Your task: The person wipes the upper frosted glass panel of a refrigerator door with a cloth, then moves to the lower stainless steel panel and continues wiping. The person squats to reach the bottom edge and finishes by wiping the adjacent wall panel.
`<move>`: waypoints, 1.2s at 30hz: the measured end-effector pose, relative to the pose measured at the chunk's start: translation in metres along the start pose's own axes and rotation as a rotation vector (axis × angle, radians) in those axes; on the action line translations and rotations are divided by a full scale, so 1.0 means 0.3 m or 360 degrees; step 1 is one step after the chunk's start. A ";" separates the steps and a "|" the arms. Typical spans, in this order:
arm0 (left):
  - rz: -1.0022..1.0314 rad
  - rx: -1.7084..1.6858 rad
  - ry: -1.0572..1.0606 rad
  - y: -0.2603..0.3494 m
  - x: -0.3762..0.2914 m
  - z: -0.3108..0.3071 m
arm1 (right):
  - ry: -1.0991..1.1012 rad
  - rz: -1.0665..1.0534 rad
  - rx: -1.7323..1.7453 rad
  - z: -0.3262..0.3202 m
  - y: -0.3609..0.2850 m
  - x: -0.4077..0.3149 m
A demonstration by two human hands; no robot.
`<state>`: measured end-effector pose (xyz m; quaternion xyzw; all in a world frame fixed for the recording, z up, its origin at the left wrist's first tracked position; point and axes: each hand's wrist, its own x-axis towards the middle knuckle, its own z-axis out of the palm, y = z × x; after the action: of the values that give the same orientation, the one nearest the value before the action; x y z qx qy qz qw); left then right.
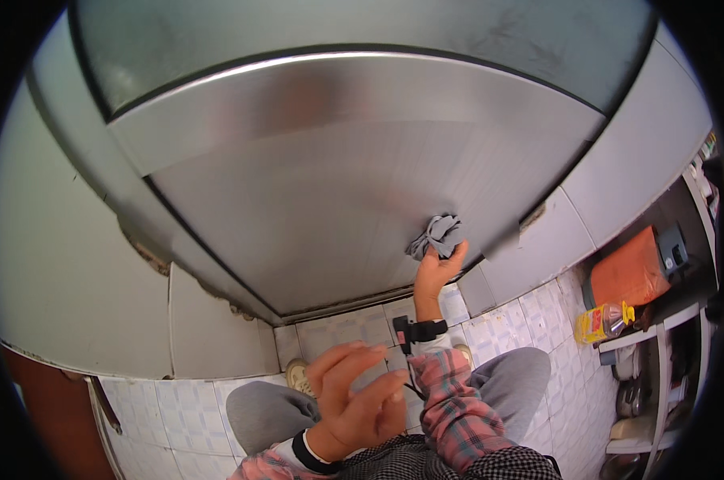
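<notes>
My right hand [439,273] grips a crumpled grey cloth [439,236] and presses it on the lower right part of a smooth metallic door panel [314,204]. Above that panel runs a brushed metal crossbar, and over it sits a frosted glass pane [362,30]. My left hand [362,396] is raised in front of my lap with its fingers apart and curled, holding nothing. Black bands circle both wrists.
White patterned floor tiles [170,414] lie under my feet. Chipped wall tiles [218,318] flank the door. On the right stand shelves [662,384] with pots, beside a yellow-capped plastic bottle [605,323] and an orange object [626,270]. A reddish-brown surface [50,414] is at lower left.
</notes>
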<state>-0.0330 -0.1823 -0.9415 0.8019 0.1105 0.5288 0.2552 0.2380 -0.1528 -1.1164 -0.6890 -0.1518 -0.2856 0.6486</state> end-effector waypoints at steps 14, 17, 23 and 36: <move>0.0065 0.0146 -0.0079 0.015 -0.005 0.125 | 0.0098 -0.0029 -0.0186 -0.141 0.332 0.215; 0.0071 0.0226 -0.0149 0.015 -0.005 0.132 | 0.0332 0.0180 -0.0085 -0.189 0.495 0.374; 0.0039 0.0206 -0.0286 0.016 -0.002 0.146 | 0.0351 0.0562 -0.0301 -0.116 0.489 0.185; 0.0011 0.0293 -0.0111 0.026 -0.001 0.108 | 0.0469 0.0263 -0.0281 -0.123 0.664 0.237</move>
<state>-0.0045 -0.1987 -0.9477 0.8403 0.1468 0.4889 0.1824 0.4025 -0.2229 -1.2354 -0.7040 0.0276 -0.3414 0.6222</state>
